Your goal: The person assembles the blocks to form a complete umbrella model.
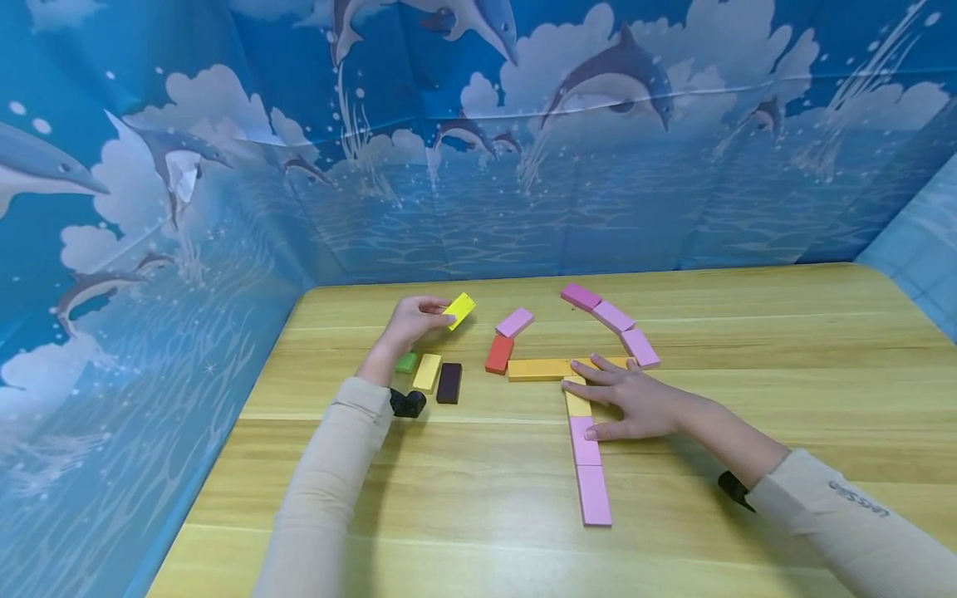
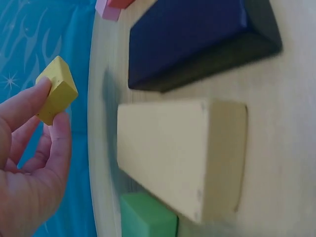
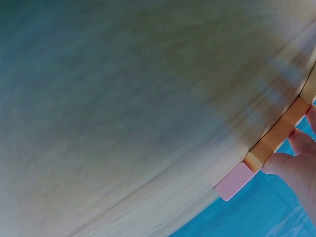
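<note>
Between thumb and fingers, my left hand (image 1: 413, 322) pinches a yellow block (image 1: 459, 311), raised off the table in the left wrist view. My right hand (image 1: 643, 403) spreads over a row of orange blocks (image 1: 538, 370), its fingertips on the row and the stem below, partly hiding both. That stem is a light orange block (image 1: 578, 405) above two pink blocks (image 1: 594, 496). From the row's left end curve a red block (image 1: 499, 355) and a pink block (image 1: 515, 322). Three pink blocks (image 1: 613, 316) arc upward at its right. A gap separates the two curves at the top.
Left of the arrangement lie a dark block (image 1: 449, 383), a cream block (image 1: 427, 374) and a green block (image 1: 406, 363), below my left hand. A blue dolphin-print curtain (image 1: 478, 216) closes off the back and sides of the wooden table (image 1: 478, 465).
</note>
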`<control>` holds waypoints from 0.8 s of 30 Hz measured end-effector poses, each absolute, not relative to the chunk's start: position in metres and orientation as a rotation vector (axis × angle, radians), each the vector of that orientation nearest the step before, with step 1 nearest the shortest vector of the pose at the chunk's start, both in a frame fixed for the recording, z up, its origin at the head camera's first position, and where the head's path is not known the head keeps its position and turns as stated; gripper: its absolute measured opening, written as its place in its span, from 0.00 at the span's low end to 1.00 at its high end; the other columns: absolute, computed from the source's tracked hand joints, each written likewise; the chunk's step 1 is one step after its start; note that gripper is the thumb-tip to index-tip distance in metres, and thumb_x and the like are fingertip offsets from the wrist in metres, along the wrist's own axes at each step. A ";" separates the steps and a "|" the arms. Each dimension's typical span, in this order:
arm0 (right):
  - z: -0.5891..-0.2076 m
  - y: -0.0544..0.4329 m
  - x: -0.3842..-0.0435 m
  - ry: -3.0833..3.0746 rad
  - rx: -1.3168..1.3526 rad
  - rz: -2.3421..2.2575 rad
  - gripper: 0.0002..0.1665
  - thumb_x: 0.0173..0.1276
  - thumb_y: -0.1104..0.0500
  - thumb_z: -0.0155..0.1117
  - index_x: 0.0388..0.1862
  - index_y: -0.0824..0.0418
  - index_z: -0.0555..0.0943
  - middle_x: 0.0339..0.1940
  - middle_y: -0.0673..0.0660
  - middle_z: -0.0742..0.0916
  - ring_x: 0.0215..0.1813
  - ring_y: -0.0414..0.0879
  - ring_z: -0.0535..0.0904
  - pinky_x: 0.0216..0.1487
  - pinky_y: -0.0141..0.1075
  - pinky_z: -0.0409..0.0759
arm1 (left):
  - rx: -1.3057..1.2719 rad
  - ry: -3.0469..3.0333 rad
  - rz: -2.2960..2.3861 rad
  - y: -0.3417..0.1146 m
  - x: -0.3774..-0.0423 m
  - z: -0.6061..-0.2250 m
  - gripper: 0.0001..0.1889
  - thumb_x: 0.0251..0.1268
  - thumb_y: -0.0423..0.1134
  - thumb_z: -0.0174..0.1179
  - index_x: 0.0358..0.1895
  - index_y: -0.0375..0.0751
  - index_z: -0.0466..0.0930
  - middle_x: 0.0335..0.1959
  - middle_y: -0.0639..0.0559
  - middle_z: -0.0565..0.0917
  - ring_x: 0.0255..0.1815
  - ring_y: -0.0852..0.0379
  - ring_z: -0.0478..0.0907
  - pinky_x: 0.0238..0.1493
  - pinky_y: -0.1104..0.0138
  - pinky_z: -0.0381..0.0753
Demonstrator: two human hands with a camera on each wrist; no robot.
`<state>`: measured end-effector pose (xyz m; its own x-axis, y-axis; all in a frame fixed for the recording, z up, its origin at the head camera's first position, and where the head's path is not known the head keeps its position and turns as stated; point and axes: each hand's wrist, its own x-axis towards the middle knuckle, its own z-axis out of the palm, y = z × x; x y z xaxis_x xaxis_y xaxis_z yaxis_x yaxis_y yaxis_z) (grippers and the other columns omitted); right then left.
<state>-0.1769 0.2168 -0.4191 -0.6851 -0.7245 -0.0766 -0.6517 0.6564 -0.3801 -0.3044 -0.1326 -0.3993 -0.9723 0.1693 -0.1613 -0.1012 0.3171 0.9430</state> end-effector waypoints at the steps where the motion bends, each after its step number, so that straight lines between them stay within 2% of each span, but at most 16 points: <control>1: -0.419 0.217 -0.177 2.652 -1.118 -0.481 0.43 0.62 0.34 0.57 0.71 0.53 0.63 0.73 0.62 0.60 0.71 0.67 0.48 0.58 0.72 0.46 | 0.065 2.343 1.720 -0.131 -0.305 -0.399 0.22 0.55 0.28 0.65 0.55 0.31 0.77 0.49 0.38 0.76 0.50 0.49 0.72 0.52 0.59 0.76; 11: -0.418 0.217 -0.176 2.656 -1.109 -0.478 0.43 0.62 0.34 0.57 0.71 0.52 0.63 0.73 0.62 0.60 0.72 0.66 0.48 0.58 0.72 0.46 | 0.105 2.292 1.804 -0.106 -0.309 -0.395 0.20 0.55 0.25 0.63 0.53 0.28 0.76 0.46 0.38 0.76 0.46 0.51 0.72 0.52 0.56 0.75; 21: -0.417 0.217 -0.176 2.651 -1.104 -0.476 0.43 0.62 0.34 0.57 0.71 0.52 0.63 0.73 0.62 0.60 0.72 0.67 0.48 0.58 0.72 0.46 | 0.172 2.353 1.766 -0.075 -0.312 -0.393 0.19 0.55 0.26 0.63 0.52 0.28 0.78 0.48 0.35 0.77 0.48 0.48 0.73 0.52 0.53 0.75; 24: -0.418 0.217 -0.177 2.650 -1.115 -0.477 0.43 0.62 0.34 0.57 0.71 0.52 0.63 0.73 0.62 0.60 0.71 0.67 0.48 0.58 0.72 0.47 | 0.188 2.376 1.754 -0.065 -0.314 -0.396 0.18 0.56 0.25 0.63 0.52 0.28 0.78 0.49 0.36 0.78 0.49 0.48 0.73 0.51 0.55 0.75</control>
<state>-0.1768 0.2165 -0.4176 -0.6852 -0.7238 -0.0814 -0.6501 0.6581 -0.3799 -0.3142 -0.0647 -0.3956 -0.9754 0.2090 -0.0708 -0.0061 0.2951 0.9554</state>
